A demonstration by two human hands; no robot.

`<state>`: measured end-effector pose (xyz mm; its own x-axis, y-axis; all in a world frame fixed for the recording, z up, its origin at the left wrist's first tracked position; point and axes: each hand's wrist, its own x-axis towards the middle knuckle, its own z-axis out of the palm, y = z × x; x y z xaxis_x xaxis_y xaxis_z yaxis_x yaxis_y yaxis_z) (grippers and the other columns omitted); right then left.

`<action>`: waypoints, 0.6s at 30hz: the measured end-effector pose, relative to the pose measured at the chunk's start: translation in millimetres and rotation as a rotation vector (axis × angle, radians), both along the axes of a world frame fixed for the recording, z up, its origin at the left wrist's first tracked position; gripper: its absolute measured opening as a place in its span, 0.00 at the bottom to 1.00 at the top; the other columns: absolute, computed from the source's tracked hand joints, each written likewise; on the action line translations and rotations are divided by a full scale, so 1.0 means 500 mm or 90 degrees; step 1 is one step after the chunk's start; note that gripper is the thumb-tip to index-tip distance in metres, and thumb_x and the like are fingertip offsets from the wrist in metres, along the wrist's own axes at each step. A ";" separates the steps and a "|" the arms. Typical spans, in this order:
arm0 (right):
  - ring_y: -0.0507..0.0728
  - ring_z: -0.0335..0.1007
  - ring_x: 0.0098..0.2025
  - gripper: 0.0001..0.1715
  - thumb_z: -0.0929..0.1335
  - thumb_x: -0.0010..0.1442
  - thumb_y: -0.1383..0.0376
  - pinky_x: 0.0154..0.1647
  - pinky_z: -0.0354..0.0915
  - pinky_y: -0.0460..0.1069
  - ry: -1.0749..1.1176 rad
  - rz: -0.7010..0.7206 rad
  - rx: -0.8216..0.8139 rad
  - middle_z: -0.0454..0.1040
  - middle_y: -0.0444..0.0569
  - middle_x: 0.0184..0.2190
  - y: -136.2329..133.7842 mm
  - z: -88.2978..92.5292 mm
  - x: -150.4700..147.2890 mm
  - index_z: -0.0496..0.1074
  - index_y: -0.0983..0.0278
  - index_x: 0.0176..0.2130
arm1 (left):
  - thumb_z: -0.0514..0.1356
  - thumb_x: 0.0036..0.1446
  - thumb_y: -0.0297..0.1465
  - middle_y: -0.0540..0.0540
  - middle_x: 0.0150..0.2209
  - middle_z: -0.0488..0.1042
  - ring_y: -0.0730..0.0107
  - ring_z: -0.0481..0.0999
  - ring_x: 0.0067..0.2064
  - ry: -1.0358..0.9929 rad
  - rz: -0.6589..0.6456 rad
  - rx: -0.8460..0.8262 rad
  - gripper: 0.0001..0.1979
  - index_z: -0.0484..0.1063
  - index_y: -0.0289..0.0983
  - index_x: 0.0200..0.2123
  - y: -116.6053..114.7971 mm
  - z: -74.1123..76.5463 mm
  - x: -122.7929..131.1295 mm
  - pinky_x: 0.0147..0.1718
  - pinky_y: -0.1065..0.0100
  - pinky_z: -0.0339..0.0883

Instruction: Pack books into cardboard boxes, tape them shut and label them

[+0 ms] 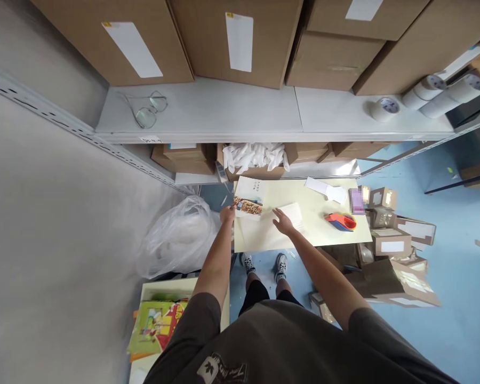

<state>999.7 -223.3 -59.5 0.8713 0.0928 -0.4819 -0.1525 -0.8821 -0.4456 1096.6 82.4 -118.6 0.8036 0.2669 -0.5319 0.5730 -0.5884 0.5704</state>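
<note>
A book (249, 194) with a white cover and a brown picture across its lower half lies at the left end of the cream table. My left hand (227, 214) is closed at the book's lower left edge, fingers pinching there. Over the table, my right hand (282, 221) is open with its fingers apart, palm down and holding nothing. Beside and partly under it is a small white paper stack (295, 214). Further right are white paper pieces (326, 190) and a red, blue and yellow plastic object (341, 221) whose kind I cannot tell.
A grey shelf (224, 109) above the table's far side bears cardboard boxes, glasses (151, 109) and tape rolls (385, 109). White gloves (256, 156) fill a box below. Left stands a clear plastic bag (180, 237); cartons (392, 242) are piled right.
</note>
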 end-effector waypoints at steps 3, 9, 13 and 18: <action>0.66 0.47 0.81 0.45 0.64 0.70 0.64 0.76 0.57 0.62 0.041 0.015 0.045 0.54 0.56 0.79 0.093 -0.021 0.077 0.50 0.62 0.80 | 0.65 0.65 0.32 0.35 0.48 0.85 0.50 0.83 0.52 -0.021 0.014 -0.032 0.15 0.82 0.33 0.53 0.021 -0.002 0.004 0.52 0.58 0.73; 0.75 0.32 0.82 0.52 0.66 0.70 0.62 0.76 0.50 0.70 0.152 0.020 -0.084 0.34 0.62 0.82 0.181 -0.044 0.113 0.39 0.60 0.82 | 0.66 0.61 0.30 0.38 0.43 0.85 0.57 0.83 0.45 -0.042 0.022 -0.122 0.14 0.82 0.33 0.49 0.088 0.005 0.017 0.47 0.61 0.74; 0.73 0.25 0.83 0.46 0.62 0.74 0.59 0.78 0.39 0.72 0.145 0.003 -0.168 0.28 0.50 0.83 0.156 -0.053 0.074 0.38 0.53 0.82 | 0.64 0.59 0.30 0.40 0.42 0.85 0.56 0.82 0.45 -0.070 0.031 -0.159 0.11 0.82 0.33 0.44 0.143 0.029 0.000 0.48 0.61 0.75; 0.76 0.20 0.82 0.47 0.60 0.76 0.44 0.76 0.33 0.77 0.099 -0.075 -0.201 0.28 0.57 0.83 0.094 -0.064 0.058 0.42 0.55 0.82 | 0.66 0.58 0.35 0.43 0.44 0.83 0.60 0.81 0.47 -0.180 0.099 -0.232 0.17 0.80 0.35 0.49 0.197 0.063 -0.036 0.48 0.62 0.77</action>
<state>1028.6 -176.3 -91.4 0.7816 -0.1781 -0.5978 -0.3053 -0.9449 -0.1177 1078.4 180.8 -87.0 0.8957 0.2326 -0.3791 0.4307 -0.2412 0.8697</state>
